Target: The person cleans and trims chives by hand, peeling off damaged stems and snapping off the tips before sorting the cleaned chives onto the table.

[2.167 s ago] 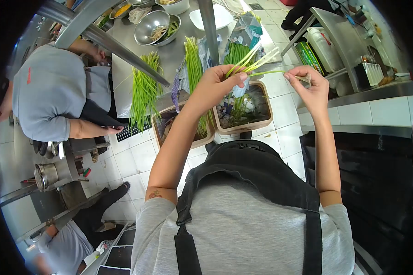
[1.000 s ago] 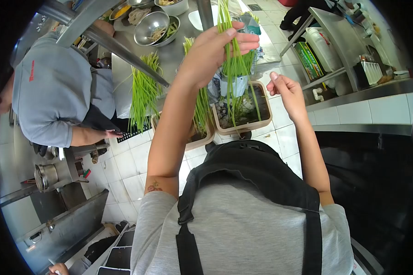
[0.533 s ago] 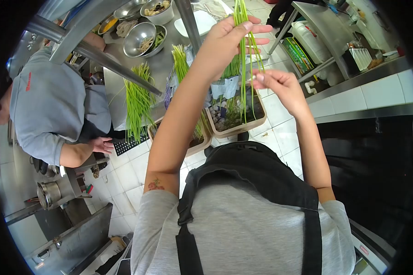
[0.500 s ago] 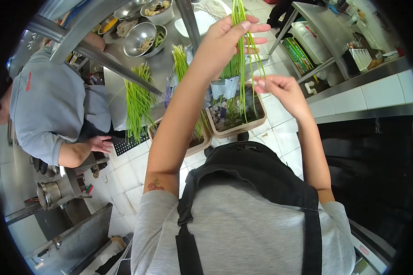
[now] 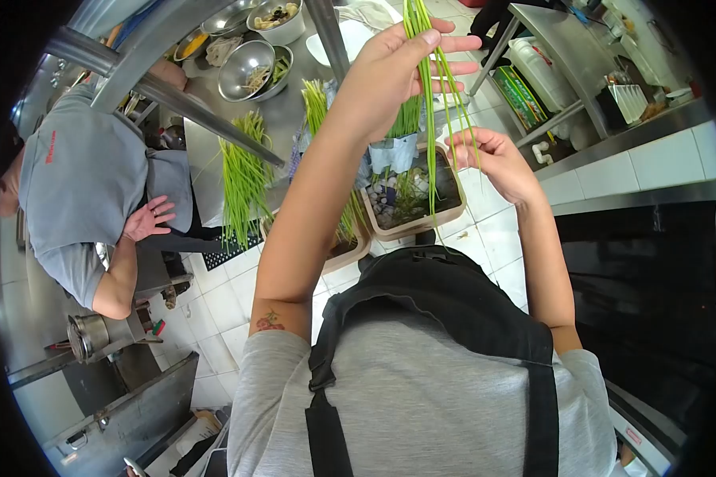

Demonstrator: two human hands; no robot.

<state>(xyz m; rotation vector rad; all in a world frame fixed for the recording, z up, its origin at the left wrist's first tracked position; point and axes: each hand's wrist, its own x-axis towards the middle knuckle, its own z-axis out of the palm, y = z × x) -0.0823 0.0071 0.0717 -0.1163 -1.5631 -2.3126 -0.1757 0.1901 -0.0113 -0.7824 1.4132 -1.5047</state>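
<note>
My left hand (image 5: 398, 67) is raised at the top centre, its thumb pressing a bunch of long green chives (image 5: 440, 83) against the fingers, which stretch out to the right. The stalks hang down loosely. Lower and to the right, my right hand (image 5: 497, 163) has curled fingers, thumb and forefinger close together around the ends of some of these stalks; the exact contact is hard to see. Below my hands stands a beige tub (image 5: 418, 229) with dark contents and loose green bits. Another bundle of chives (image 5: 406, 119), wrapped in pale material, rests by its far side.
More chives (image 5: 247, 175) lie over the edge of the steel table (image 5: 203, 135). Steel bowls (image 5: 245, 70) stand farther back. A metal post (image 5: 326, 40) and rail (image 5: 191, 111) cross the left side. A co-worker in a grey shirt (image 5: 83, 175) stands at the left.
My right hand has shifted slightly right and down, with some stalk ends spreading that way. The co-worker's open hand has moved up and left, away from the hanging chives.
</note>
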